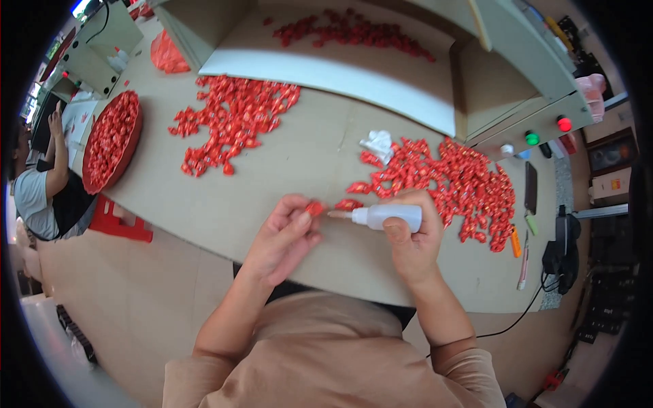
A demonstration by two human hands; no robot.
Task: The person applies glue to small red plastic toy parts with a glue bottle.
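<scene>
Pinched in the fingertips of my left hand (pixel 282 234) is a small red piece (pixel 315 208), shiny and too small to tell its exact kind. My right hand (pixel 415 241) grips a translucent squeeze bottle (pixel 391 216) lying sideways, its narrow nozzle pointing left at the red piece with a small gap between them. Just beyond the nozzle, another red piece (pixel 348 204) rests on the table. A big heap of like red pieces (pixel 469 183) spreads to the right beyond my right hand, with a crumpled white tissue (pixel 379 145) at its left edge.
A second heap (pixel 235 119) lies at the far left, near a red basin (pixel 136 139) full of pieces. An open-fronted box (pixel 503 102) with more pieces stands at the back. An orange knife (pixel 516 243) and a pen-like tool (pixel 523 265) lie right. Another person (pixel 44 194) sits left.
</scene>
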